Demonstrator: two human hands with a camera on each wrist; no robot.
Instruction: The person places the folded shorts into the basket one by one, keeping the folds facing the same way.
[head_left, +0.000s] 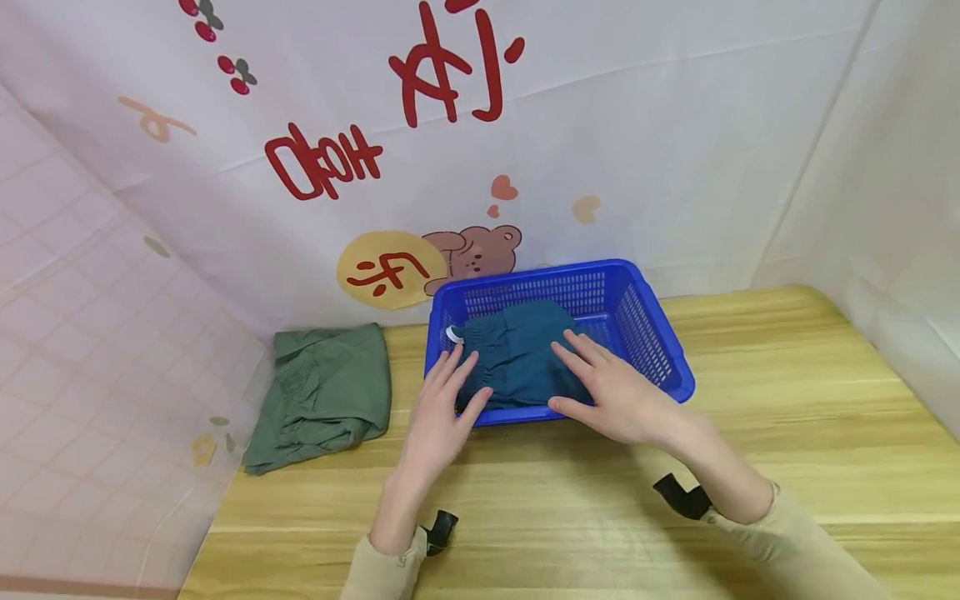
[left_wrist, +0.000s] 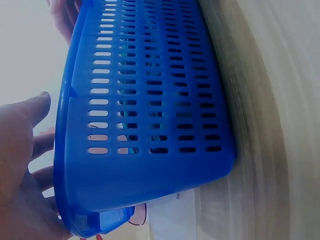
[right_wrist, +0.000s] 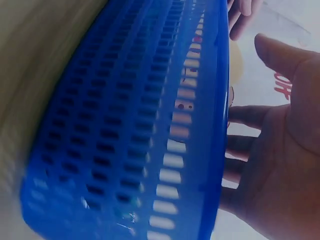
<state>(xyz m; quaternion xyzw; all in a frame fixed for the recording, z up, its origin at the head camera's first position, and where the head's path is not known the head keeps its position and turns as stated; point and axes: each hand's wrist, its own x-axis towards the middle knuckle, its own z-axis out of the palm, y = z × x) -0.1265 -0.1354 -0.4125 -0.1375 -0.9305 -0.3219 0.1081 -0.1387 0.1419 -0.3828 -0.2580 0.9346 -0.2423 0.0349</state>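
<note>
Dark teal garment (head_left: pixel 536 354) is lying folded inside a blue plastic basket (head_left: pixel 645 329), just right of centre in the head view. Its gathered edge is running along its left side, and a small white piece (head_left: pixel 454 335) is showing at the upper left corner. A person's left hand (head_left: pixel 442 417) is reaching in from the lower middle of the frame, fingers spread and relaxed, over the basket's near left corner. The right hand (head_left: pixel 618 396) is coming in from the lower right, its fingers extending over the basket's near right part, also loosely spread. Neither hand is gripping anything; whether the fingertips are touching the cloth, I cannot tell. In both wrist views, fingers are reaching past the rim of the slotted basket wall. A grey-green garment (head_left: pixel 330 392) is lying folded at the left of the frame, near the basket, on a wood-grain table (head_left: pixel 787 367). Behind, a white backdrop (head_left: pixel 675 167) is displaying red characters and a brown cartoon bear (head_left: pixel 483 250).
</note>
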